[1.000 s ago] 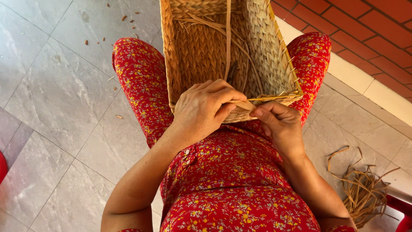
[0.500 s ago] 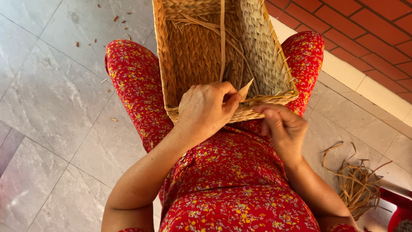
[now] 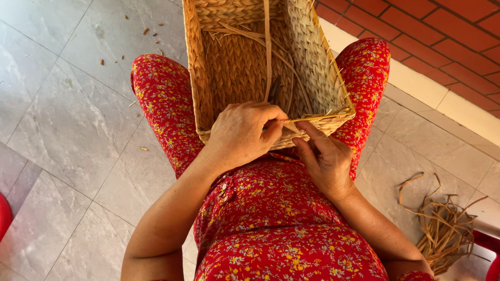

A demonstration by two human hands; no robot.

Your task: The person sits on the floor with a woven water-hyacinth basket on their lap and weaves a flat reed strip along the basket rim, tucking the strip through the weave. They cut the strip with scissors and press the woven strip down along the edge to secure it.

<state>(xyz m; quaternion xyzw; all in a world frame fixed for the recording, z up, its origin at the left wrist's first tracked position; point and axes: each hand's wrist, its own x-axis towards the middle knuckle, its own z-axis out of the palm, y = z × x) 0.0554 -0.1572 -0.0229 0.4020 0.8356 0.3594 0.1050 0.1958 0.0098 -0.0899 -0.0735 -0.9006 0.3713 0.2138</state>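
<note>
a rectangular woven basket (image 3: 250, 57) of pale straw-coloured fibre rests on the person's lap, across both thighs in red flowered cloth, with its open mouth turned up toward the camera and its near rim against the belly. it looks light and fairly stiff as a whole, since the plaited walls hold their shape, but the rim edge is rough and the loose strands inside seem dry and thin, likely to bend easily and to crack if folded sharply. the safest place to take hold looks to be the thick braided rim, not the single strands.

the left hand (image 3: 242, 136) lies over the near rim, fingers curled down and closed round the edge, with the thumb side pressing on a flat strip of fibre (image 3: 312, 118) that runs along the rim toward the right corner. the right hand (image 3: 325, 158) sits just beside it, touching the outside of the near wall; its fingers are half bent and the fingertips pinch at the same strip where it meets the left thumb. whether the strip is fully clamped there is hard to tell.

1 long strand (image 3: 267, 47) stands up from inside the basket and runs off the top of the view. a dark slim tool (image 3: 275, 89) lies inside, on the basket's floor. on the grey tiled floor (image 3: 62, 119) to the person's right lies a loose pile of fibre strips (image 3: 442, 229), well apart from the hands.
</note>
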